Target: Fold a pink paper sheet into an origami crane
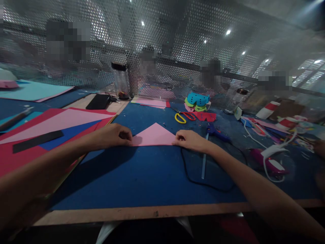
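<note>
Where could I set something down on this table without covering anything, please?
The widest bare patch is the blue mat between the pink paper and the near wooden edge, bordered by the left forearm and the black cable. A smaller strip lies behind the paper, before the scissors. The right side, around the glue guns, is crowded.

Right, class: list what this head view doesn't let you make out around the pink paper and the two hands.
1. Head view: the left corner of the paper is hidden under the left hand.
2. Its right corner is covered by the right hand; whether its fingers pinch or just press is unclear.
3. Contents of the jar: too dim and small.
4. Whatever lies behind the mesh: blurred.
</note>
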### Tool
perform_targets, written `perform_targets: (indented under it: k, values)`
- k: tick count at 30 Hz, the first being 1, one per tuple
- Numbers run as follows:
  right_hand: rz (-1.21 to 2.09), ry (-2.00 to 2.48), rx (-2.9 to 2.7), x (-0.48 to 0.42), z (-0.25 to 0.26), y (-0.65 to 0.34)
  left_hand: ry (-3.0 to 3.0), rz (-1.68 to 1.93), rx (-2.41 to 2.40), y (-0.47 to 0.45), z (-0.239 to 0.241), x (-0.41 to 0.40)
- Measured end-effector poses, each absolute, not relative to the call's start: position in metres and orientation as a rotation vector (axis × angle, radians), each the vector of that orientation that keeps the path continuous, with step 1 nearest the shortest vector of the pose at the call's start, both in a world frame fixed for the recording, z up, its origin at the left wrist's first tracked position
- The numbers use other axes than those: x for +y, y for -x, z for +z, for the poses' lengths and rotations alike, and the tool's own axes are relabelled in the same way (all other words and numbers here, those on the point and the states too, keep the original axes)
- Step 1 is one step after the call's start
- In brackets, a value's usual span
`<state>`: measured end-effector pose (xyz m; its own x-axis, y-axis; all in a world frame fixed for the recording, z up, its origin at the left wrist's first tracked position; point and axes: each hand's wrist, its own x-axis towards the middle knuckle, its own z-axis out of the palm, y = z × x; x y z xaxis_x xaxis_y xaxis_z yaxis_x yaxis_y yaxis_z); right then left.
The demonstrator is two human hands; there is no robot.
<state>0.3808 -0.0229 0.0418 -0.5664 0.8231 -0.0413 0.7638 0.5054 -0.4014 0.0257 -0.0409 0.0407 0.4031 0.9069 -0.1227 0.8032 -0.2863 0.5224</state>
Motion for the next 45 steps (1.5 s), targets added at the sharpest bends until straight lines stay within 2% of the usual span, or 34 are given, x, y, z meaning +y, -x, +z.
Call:
perform_targets:
  k: [31,45]
  values:
    - [0.687,1.382,-2.653,-0.012,0.05,-0.402,-2.184,0.215,1.414,-0.011,0.033,-0.033]
    - [0.718,1.408,-2.696,-0.009,0.055,-0.412,-2.187,0.168,1.484,-0.025,0.051,-0.048]
